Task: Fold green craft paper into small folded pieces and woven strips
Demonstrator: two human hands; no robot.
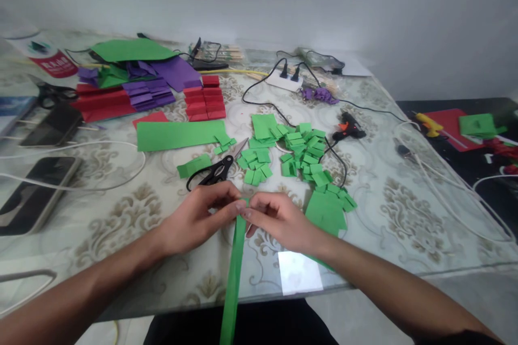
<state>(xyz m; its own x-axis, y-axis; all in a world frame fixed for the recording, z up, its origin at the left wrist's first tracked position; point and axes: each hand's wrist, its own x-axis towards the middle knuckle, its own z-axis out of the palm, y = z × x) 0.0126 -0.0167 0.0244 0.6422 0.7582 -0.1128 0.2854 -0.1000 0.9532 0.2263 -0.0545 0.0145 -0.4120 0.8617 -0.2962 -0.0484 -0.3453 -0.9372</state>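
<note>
A long, narrow green paper strip (232, 280) hangs down past the table's front edge. Its upper end is pinched between the fingertips of my left hand (201, 215) and my right hand (281, 221), which almost touch each other. Just beyond my left hand lie black-handled scissors (214, 172), blades pointing away to the right. Several small folded green paper pieces (301, 148) are heaped past my right hand. A wider green sheet (326, 210) lies beside my right wrist, and a long green rectangle (178, 136) rests behind the scissors.
Folded red paper (204, 102) and purple paper (149, 94) lie at the back left. Two phones (36, 191) and a white cable are on the left. A black glue gun (348, 126) and a power strip (284, 80) with black cords sit toward the back right.
</note>
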